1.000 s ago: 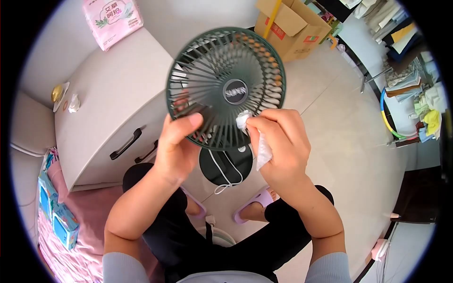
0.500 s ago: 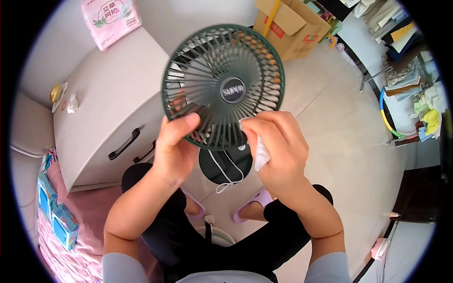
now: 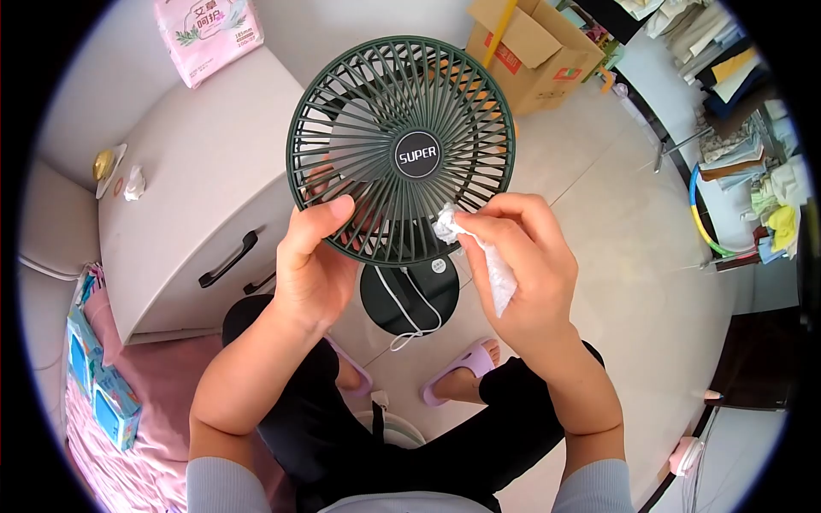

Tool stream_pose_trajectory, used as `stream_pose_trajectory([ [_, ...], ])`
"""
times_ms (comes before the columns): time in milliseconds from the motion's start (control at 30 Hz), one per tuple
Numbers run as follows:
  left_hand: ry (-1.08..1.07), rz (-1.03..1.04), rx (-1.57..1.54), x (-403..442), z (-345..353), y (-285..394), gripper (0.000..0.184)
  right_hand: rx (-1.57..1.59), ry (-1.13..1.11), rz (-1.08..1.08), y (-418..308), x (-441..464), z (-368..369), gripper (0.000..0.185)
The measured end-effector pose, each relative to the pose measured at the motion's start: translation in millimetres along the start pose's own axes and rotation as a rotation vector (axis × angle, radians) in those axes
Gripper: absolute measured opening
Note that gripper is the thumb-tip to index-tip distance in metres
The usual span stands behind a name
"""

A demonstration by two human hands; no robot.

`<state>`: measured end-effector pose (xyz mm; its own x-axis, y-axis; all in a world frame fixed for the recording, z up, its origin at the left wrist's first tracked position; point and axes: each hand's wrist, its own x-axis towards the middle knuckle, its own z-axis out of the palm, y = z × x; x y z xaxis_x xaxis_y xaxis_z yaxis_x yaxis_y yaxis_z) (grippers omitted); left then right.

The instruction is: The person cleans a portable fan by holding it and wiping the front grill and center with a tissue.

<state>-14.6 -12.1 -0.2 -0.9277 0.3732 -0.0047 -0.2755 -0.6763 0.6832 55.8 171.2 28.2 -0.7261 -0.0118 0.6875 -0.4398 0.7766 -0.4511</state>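
Right hand: my right hand (image 3: 526, 261) is closed narrow, thumb and forefinger pinching a crumpled white tissue.
Tissue: the tissue (image 3: 445, 226) peeks out past those fingertips, with its length running back and down along my palm.
Left hand: my left hand (image 3: 310, 261) grips the fan's rim on the near left side, thumb laid over the front, fingers showing through the ribs behind.
Fan: the dark green fan (image 3: 408, 183) is between and just beyond both hands, its round face turned up toward me; being round, it gives no long axis to go by.
Tissue to ribs: the bunched end is at the near right part of the grille, inward of my right hand and looking to touch, though the contact is partly hidden. The ribs there run away from me toward the hub, so my right hand is the nearer one to that stretch.
Hub: the SUPER badge (image 3: 417, 155) is ahead and left of my right fingertips.
Base: a dark round base (image 3: 386, 315) with a looped white cord (image 3: 416, 328) shows below, between my wrists.
Cabinet: the pale cabinet (image 3: 214, 128) is left of my left hand, stretching away.
Carton: the open cardboard carton (image 3: 547, 81) is well beyond my right hand.
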Motion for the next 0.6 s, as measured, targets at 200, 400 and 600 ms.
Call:
stream_pose_trajectory([
  [200,0.005,-0.039,0.009,-3,5,-2,0.043,0.01,0.054,-0.002,3,-4,6,0.023],
  [400,-0.063,-0.129,0.069,-8,11,-11,0.052,-0.003,0.068,-0.021,2,1,5,0.023],
  [600,-0.009,-0.019,0.026,-1,3,-2,0.047,-0.065,-0.02,-0.021,3,-6,2,0.025],
])
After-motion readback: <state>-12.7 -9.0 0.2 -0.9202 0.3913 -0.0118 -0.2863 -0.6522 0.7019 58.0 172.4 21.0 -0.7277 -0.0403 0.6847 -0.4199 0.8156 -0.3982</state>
